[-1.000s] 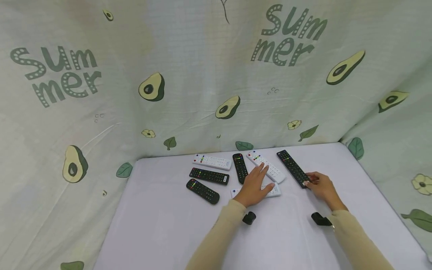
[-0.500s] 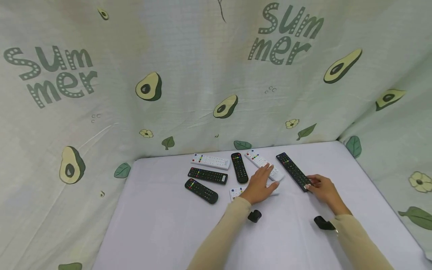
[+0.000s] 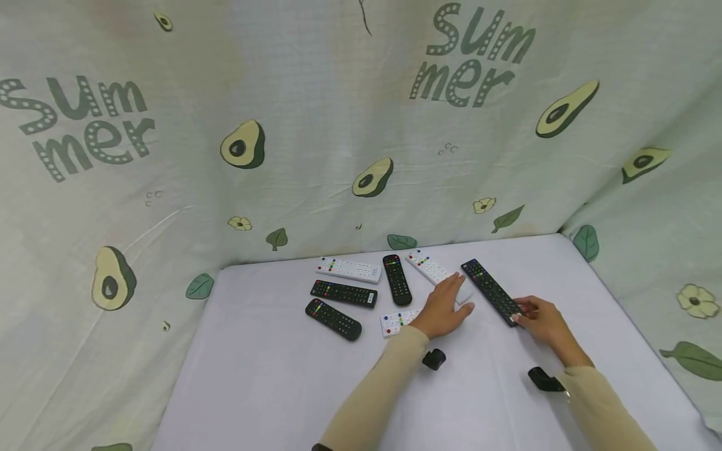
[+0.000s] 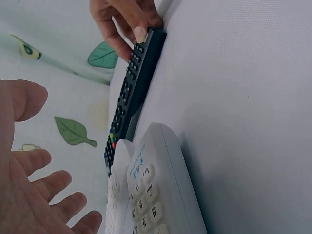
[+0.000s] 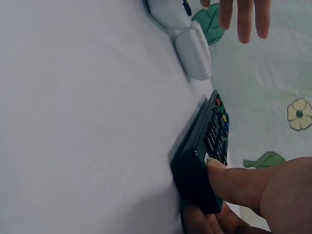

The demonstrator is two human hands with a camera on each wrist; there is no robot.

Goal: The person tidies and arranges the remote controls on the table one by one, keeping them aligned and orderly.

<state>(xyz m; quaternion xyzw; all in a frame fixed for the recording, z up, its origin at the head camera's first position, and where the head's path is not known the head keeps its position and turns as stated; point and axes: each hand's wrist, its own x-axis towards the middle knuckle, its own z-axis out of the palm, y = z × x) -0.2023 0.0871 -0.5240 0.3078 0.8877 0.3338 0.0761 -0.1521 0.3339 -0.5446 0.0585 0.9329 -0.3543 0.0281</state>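
Observation:
Between thumb and fingers, my right hand (image 3: 543,322) pinches the near end of a long black remote control (image 3: 489,291), which slants away toward the back of the table. In the right wrist view the thumb (image 5: 229,183) presses on the top of the remote's end, with fingers at its underside. My left hand (image 3: 442,308) hovers over two white remotes with its fingers spread. One is the slanted white remote (image 3: 427,265); the other is the nearer white remote (image 3: 395,322), its right part hidden under the hand. The left wrist view shows white remote keys (image 4: 146,195) beside the fingers.
Left of the hands lie a white remote (image 3: 350,269), an upright-set black remote (image 3: 397,280), a black remote with a white label (image 3: 344,293) and a rounded black remote (image 3: 334,319). A printed curtain (image 3: 304,156) stands behind the white table (image 3: 271,388).
My right hand has drawn the long black remote slightly nearer to me. My left hand has shifted right over the white remotes, uncovering the left end of the nearer one. The head view turned slightly.

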